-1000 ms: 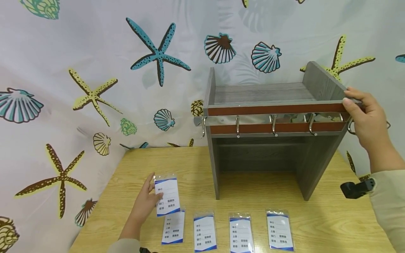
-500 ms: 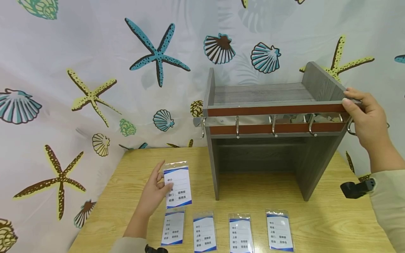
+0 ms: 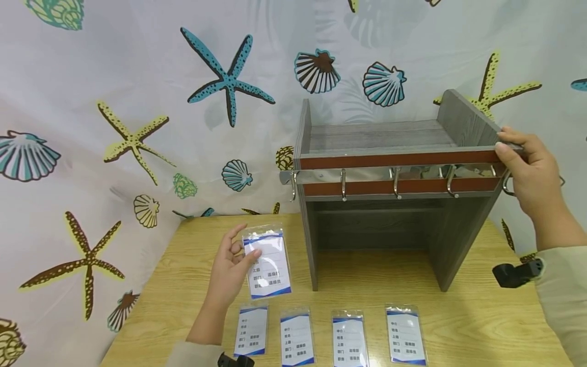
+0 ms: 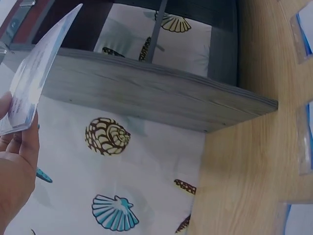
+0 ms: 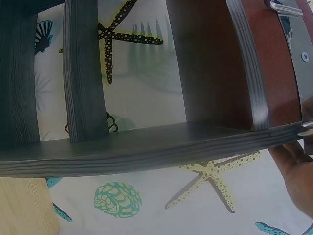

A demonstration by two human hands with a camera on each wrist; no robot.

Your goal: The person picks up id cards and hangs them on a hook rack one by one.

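My left hand point(image 3: 231, 270) pinches a name badge point(image 3: 269, 265) in a clear plastic sleeve, thumb across its front, lifted over the table left of the grey rack. The left wrist view shows the same badge point(image 4: 41, 73) nearly edge-on, tilted beside the rack's side panel point(image 4: 146, 93). With my right hand point(image 3: 534, 173) I grip the top right front corner of the rack point(image 3: 390, 159). Several silver hooks point(image 3: 344, 184) line a metal strip on the rack's front. In the right wrist view my right hand point(image 5: 296, 169) is partly cut off at the edge.
Several more badges lie in a row along the table's front: one far left point(image 3: 251, 330), others point(image 3: 297, 338) point(image 3: 348, 337) and one at right point(image 3: 406, 334). A patterned curtain point(image 3: 151, 61) hangs behind the wooden table point(image 3: 192, 244).
My left hand has carried the badge to the right and upward, from above the leftmost lying badge toward the rack. My right hand has stayed on the rack corner.
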